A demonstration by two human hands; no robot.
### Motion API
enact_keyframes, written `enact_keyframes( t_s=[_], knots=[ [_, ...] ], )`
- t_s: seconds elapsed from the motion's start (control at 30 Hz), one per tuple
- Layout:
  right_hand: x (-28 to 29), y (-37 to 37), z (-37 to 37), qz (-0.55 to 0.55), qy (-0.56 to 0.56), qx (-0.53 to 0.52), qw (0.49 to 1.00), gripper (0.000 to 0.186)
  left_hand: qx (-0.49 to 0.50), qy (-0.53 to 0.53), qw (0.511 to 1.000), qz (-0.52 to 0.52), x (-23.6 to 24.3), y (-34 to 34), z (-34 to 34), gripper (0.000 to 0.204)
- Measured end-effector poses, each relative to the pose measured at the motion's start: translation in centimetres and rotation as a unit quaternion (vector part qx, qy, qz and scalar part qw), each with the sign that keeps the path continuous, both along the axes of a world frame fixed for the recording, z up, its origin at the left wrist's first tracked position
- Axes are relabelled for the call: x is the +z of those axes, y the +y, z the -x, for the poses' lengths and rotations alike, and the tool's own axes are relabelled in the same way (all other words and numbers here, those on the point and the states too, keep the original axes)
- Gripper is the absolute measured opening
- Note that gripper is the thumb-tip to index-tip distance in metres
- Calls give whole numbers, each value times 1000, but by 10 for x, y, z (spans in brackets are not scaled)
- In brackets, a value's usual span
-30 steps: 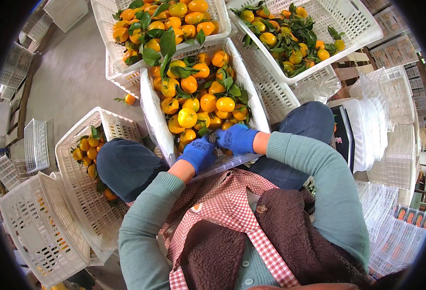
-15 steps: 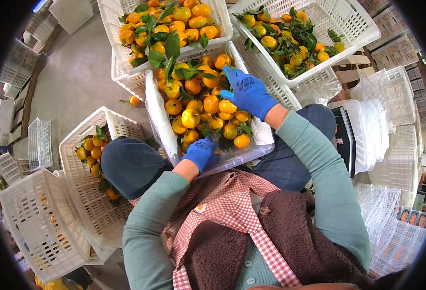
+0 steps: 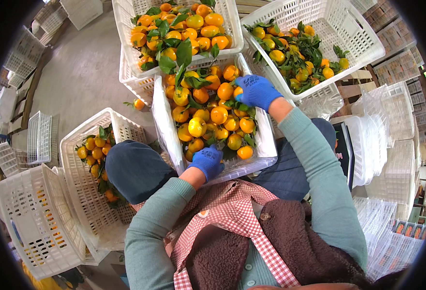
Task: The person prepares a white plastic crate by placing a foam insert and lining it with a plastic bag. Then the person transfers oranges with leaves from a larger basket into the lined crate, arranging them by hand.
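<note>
A white crate lined with pale plastic (image 3: pixel 265 140) stands between my knees, filled with orange and yellowish mandarins (image 3: pixel 197 126), some with green leaves. At its upper right side my right hand (image 3: pixel 259 92), in a blue glove, has its fingers curled around a mandarin (image 3: pixel 238 92) that is partly covered. My left hand (image 3: pixel 207 163), gloved in the same blue, sits low at the crate's near edge. Its fingers are bent in among the fruit, and whatever they hold is hidden.
Beyond stands a heaped mandarin crate (image 3: pixel 121 26); at far right, another white crate (image 3: pixel 353 31) holds leafy fruit. On the left are a partly filled crate (image 3: pixel 72 145) and a tilted crate (image 3: pixel 26 212). One loose mandarin (image 3: pixel 139 104) lies on the floor. Clear plastic boxes (image 3: pixel 377 232) are stacked right.
My right hand's outstretched fingers have curled in around a mandarin at the crate's right side. The left hand stays at the near edge. The whole view has shifted slightly.
</note>
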State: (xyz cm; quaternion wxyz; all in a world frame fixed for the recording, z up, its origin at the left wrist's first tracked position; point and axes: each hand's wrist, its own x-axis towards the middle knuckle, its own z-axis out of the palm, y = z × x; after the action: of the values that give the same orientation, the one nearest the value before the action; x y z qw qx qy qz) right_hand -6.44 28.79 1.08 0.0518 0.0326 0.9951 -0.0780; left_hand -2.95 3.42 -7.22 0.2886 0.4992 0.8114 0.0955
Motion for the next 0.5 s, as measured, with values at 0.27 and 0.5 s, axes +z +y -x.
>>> enact_keyframes(
  t_s=[0.27,0.5],
  knots=[
    [-6,-76,58,22,-4,101,995,30,2,-4,1000,15,1,4,0,31],
    [-45,-108,90,-79,99,221,967,44,-11,-5,1000,12,-4,4,0,31]
  ],
)
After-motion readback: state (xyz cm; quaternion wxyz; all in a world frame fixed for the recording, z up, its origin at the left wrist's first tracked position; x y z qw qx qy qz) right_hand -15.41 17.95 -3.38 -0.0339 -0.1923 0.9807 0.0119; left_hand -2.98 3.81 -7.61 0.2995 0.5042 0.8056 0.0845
